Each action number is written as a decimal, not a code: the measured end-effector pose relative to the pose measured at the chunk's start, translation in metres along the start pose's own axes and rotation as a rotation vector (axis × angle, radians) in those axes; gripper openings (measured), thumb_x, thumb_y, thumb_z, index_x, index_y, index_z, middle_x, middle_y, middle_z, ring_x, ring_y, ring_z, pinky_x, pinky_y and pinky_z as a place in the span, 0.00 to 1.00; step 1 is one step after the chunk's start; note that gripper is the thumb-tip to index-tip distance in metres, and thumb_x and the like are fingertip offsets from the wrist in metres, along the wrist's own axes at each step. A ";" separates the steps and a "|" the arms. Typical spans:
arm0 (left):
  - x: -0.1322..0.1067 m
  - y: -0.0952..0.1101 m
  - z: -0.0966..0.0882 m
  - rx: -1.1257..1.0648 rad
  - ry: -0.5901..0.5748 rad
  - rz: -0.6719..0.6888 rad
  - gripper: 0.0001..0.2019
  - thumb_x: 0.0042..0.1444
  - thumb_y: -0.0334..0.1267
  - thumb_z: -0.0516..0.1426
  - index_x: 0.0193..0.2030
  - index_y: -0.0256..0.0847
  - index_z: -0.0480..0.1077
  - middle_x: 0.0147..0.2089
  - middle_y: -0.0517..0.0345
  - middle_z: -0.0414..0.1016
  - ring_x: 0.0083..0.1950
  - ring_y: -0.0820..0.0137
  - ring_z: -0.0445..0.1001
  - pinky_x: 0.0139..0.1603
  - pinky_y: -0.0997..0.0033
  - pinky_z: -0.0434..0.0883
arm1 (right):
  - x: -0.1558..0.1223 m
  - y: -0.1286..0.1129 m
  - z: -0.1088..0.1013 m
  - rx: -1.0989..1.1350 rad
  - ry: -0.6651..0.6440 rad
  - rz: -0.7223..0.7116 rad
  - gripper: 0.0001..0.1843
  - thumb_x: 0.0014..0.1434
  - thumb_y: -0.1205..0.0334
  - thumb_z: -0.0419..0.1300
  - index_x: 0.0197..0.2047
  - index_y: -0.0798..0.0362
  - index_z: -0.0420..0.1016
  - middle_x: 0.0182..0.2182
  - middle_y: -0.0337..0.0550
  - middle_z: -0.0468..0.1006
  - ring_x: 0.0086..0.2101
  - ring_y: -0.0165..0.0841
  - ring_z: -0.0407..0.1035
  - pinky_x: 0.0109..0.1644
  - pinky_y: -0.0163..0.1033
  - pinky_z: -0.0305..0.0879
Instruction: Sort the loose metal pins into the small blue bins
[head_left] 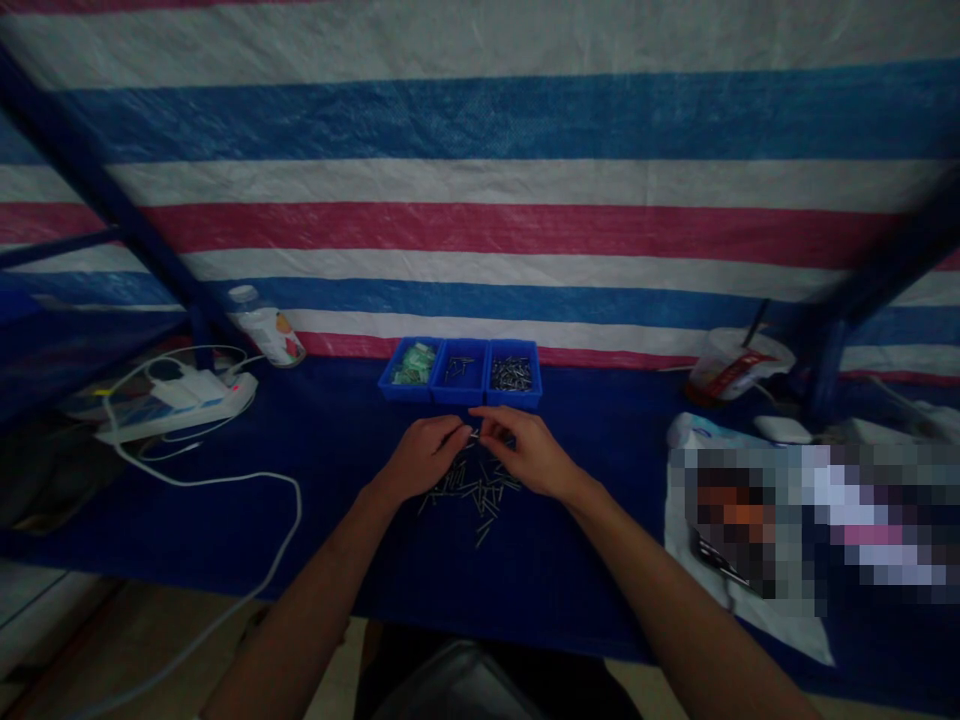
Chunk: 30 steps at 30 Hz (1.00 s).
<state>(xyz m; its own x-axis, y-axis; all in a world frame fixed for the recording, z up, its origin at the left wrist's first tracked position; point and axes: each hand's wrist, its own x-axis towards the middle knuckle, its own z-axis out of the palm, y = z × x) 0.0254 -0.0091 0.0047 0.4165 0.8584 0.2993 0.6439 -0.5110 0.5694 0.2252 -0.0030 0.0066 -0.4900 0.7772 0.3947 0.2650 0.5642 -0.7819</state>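
My left hand point(427, 453) is closed in a pinch, its thumb and fingertips at one end of a small, thin metal pin point(475, 435). From the other side my right hand point(531, 452) meets it, fingers curled round the pin's other end. Whether the pin has a head or thread is too small to tell. Under and just in front of both hands lies a loose pile of similar metal pins point(484, 495). Behind the hands stand three joined blue bins point(460, 399): the left holds greenish plastic packets point(415, 364), the middle a few metal pieces point(458, 366), the right many point(511, 374).
On the blue table point(525, 590), a white power strip point(217, 400) with a trailing cable point(296, 510) lies left, near a bottle point(271, 328). To the right are a plastic cup with straw point(731, 365) and a white plastic bag point(686, 480). A striped sheet point(480, 230) hangs behind.
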 end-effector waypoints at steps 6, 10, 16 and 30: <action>0.000 0.008 -0.004 -0.106 0.041 -0.028 0.18 0.66 0.43 0.47 0.28 0.39 0.67 0.25 0.63 0.68 0.27 0.73 0.67 0.31 0.72 0.61 | 0.002 0.000 -0.002 0.078 0.121 0.174 0.14 0.60 0.60 0.60 0.50 0.51 0.74 0.35 0.41 0.77 0.30 0.29 0.70 0.35 0.35 0.66; -0.002 0.010 -0.005 -0.150 0.084 -0.032 0.15 0.65 0.42 0.49 0.30 0.38 0.68 0.25 0.63 0.68 0.27 0.74 0.66 0.30 0.74 0.62 | 0.003 0.004 -0.005 0.115 0.088 0.332 0.16 0.63 0.50 0.56 0.31 0.53 0.72 0.22 0.36 0.72 0.23 0.28 0.66 0.28 0.33 0.59; -0.002 0.007 -0.004 -0.127 0.078 0.007 0.12 0.65 0.41 0.51 0.33 0.38 0.69 0.26 0.63 0.69 0.27 0.75 0.66 0.31 0.74 0.62 | 0.004 0.003 -0.004 0.300 0.065 0.323 0.20 0.63 0.46 0.55 0.27 0.53 0.67 0.20 0.34 0.68 0.21 0.26 0.63 0.26 0.33 0.56; -0.004 0.002 -0.006 -0.117 0.196 -0.037 0.13 0.63 0.44 0.52 0.45 0.40 0.74 0.31 0.60 0.76 0.29 0.72 0.72 0.31 0.75 0.67 | 0.003 0.004 -0.023 0.565 0.112 0.476 0.19 0.57 0.49 0.60 0.22 0.53 0.65 0.18 0.34 0.64 0.20 0.26 0.60 0.25 0.34 0.55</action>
<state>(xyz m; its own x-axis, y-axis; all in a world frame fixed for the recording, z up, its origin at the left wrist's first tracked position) 0.0207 -0.0131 0.0094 0.2541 0.8748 0.4124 0.5732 -0.4797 0.6643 0.2435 0.0080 0.0156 -0.3331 0.9426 -0.0254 -0.0543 -0.0460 -0.9975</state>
